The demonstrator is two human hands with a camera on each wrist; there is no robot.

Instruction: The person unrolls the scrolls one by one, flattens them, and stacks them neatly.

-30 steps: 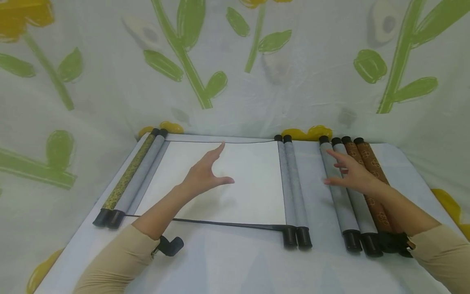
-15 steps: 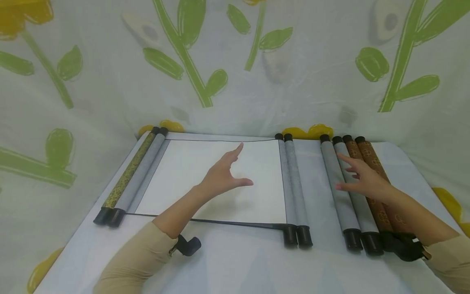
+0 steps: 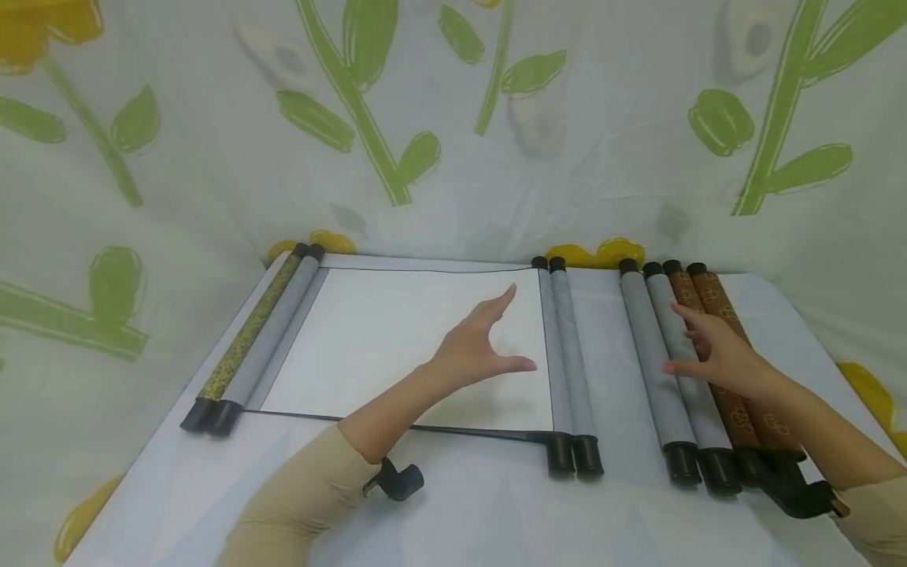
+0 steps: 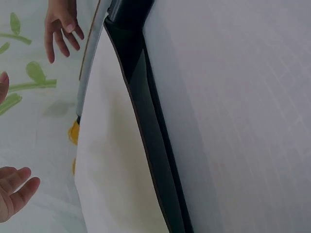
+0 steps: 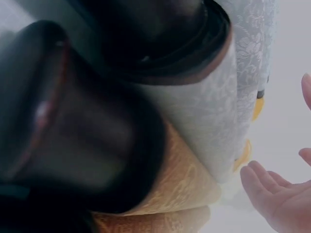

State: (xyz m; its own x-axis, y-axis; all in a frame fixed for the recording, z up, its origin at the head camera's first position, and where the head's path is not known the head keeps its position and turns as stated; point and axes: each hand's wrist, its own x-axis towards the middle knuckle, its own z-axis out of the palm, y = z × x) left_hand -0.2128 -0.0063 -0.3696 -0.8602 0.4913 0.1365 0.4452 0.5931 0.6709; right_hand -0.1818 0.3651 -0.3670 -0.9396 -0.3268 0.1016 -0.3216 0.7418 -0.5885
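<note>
An unrolled hanging scroll with a white sheet [image 3: 383,331] lies flat in the head view. My left hand [image 3: 473,346] hovers over its right part, fingers and thumb spread wide, holding nothing. Beside the sheet lie a grey roll [image 3: 570,346] on its right and another grey roll [image 3: 279,327] on its left. Above a grey scroll [image 3: 690,354] at the right, my right hand [image 3: 726,362] hangs with thumb and fingers apart and holds nothing. The right wrist view shows that hand [image 5: 284,199] near the scrolls' black end knobs [image 5: 97,141].
A yellow-patterned scroll [image 3: 248,339] lies along the table's left side. Another grey scroll [image 3: 655,362] and brown floral scrolls [image 3: 719,303] lie side by side at the right. Behind the white table [image 3: 496,512] hangs a curtain [image 3: 609,173] printed with green stems.
My left hand has moved right across the white sheet, its fingers still spread. The right hand has shifted slightly to the right above the rolled scrolls. The scrolls have stayed in place.
</note>
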